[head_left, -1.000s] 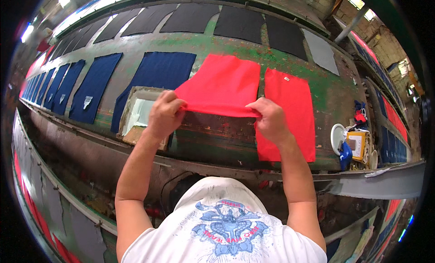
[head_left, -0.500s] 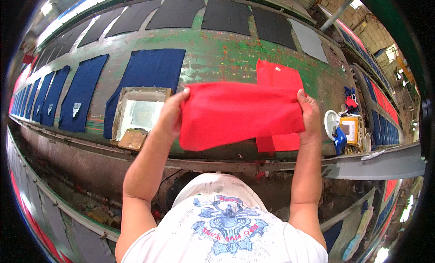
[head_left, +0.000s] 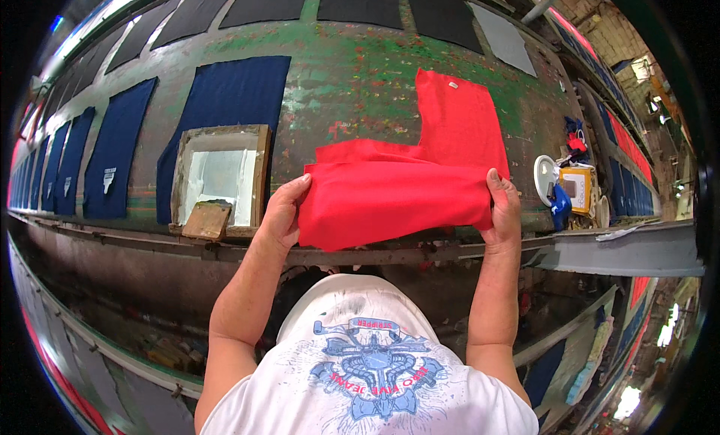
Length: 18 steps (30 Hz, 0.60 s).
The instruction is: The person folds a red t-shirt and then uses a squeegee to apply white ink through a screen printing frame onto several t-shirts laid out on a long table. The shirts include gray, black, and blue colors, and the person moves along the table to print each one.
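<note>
A red piece of fabric [head_left: 397, 199] stretches sideways between my hands at the near edge of the long table. My left hand [head_left: 286, 210] grips its left end, thumb on top. Its right end is in my right hand [head_left: 501, 206], also with the thumb on top. The cloth's far part [head_left: 367, 150] lies folded and loose toward the table surface. Just behind it, on the right, a second red fabric piece [head_left: 461, 120] is spread flat with a small white tag on it. The held cloth hides the near part of that piece.
Left of my hands, a wooden-framed screen [head_left: 259, 180] rests on navy fabric [head_left: 240, 90], with a wooden block [head_left: 206, 220] at its near edge. More navy pieces [head_left: 120, 154] continue left; dark grey pieces [head_left: 360, 4] line the far side. At right sit a white lid [head_left: 544, 181] and a yellow box [head_left: 581, 189].
Both hands have come down and nearer to me with the red fabric. Its far part now shows folded behind the taut near part. The view has also shifted slightly.
</note>
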Available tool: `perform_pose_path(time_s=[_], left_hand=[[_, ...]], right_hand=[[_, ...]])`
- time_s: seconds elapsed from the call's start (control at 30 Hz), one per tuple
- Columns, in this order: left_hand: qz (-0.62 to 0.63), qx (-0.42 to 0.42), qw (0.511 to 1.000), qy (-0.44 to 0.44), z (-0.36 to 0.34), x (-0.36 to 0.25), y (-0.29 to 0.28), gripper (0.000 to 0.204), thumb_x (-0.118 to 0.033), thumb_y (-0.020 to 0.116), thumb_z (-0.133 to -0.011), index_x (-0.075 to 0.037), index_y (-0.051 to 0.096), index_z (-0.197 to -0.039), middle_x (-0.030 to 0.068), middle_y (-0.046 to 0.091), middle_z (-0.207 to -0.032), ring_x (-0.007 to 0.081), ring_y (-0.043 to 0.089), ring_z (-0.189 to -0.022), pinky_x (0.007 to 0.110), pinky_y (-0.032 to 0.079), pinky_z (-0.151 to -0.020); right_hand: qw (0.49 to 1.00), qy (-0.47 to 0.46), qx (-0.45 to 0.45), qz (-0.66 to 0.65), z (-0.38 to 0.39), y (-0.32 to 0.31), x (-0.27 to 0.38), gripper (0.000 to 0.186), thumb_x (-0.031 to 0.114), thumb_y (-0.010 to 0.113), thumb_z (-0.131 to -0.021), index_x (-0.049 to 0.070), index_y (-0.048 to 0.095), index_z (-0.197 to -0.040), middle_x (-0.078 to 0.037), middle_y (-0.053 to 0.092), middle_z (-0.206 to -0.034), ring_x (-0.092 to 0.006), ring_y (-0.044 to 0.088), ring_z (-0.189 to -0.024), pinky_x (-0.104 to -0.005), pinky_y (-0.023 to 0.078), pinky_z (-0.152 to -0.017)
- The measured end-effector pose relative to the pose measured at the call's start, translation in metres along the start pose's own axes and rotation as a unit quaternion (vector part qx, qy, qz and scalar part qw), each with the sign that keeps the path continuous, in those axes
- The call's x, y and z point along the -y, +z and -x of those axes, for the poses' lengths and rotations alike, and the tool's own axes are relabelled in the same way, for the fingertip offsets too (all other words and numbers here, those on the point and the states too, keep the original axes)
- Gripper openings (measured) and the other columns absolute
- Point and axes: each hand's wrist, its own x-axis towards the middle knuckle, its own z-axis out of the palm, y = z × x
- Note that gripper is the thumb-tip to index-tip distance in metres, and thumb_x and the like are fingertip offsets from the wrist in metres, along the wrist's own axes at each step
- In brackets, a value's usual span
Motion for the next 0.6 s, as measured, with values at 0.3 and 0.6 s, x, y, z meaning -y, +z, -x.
perform_pose_path(time_s=[0.3, 0.6], left_hand=[[-0.002, -0.019, 1.000, 0.012, 0.010, 0.004, -0.002, 0.032, -0.020, 0.061, -0.116, 0.007, 0.069, -0.133, 0.0226, 0.079, -0.127, 0.0304, 0.081, -0.112, 0.046, 0.069, -0.101], [-0.016, -0.009, 0.999, 0.037, 0.013, 0.006, 0.001, 0.031, -0.019, 0.065, -0.115, 0.006, 0.071, -0.132, 0.0197, 0.080, -0.125, 0.0270, 0.082, -0.109, 0.044, 0.069, -0.098]], right_hand=[[1.000, -0.001, -0.010, 0.022, -0.001, -0.004, -0.008, 0.033, 0.032, 0.070, -0.115, 0.000, 0.079, -0.116, -0.013, 0.084, -0.112, -0.0198, 0.081, -0.096, -0.0368, 0.065, -0.089], [1.000, 0.001, 0.010, 0.007, -0.011, -0.029, -0.014, 0.027, 0.026, 0.076, -0.111, 0.001, 0.078, -0.118, -0.013, 0.085, -0.112, -0.0211, 0.082, -0.096, -0.0376, 0.067, -0.088]])
